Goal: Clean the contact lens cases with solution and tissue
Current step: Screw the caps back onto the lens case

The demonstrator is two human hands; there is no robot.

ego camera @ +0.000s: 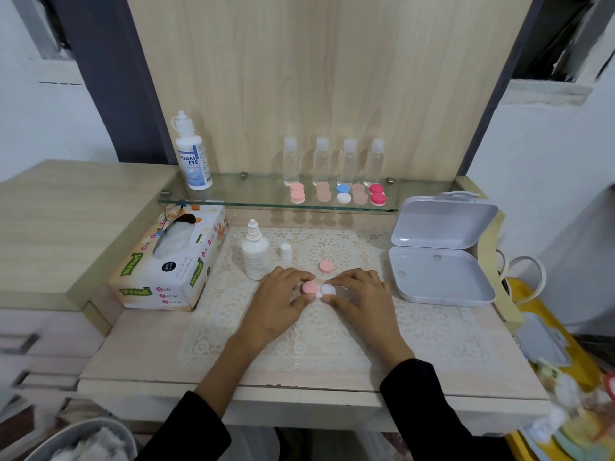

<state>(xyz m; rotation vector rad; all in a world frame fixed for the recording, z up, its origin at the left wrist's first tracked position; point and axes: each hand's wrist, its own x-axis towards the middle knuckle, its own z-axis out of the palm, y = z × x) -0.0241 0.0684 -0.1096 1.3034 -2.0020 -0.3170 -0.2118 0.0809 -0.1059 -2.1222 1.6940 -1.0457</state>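
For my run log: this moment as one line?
lens case: on mat | left hand: holds pink end | right hand: holds white end | loose cap: behind case | bottle: uncapped

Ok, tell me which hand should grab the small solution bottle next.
Left. The small solution bottle stands uncapped right beside the left hand; the right hand sits across the lens case, farther away.

White box [439, 277] (lid open) at lace mat's [332, 344] right edge; glass shelf [253, 192] behind; perhaps a bin [83, 437], lower left.
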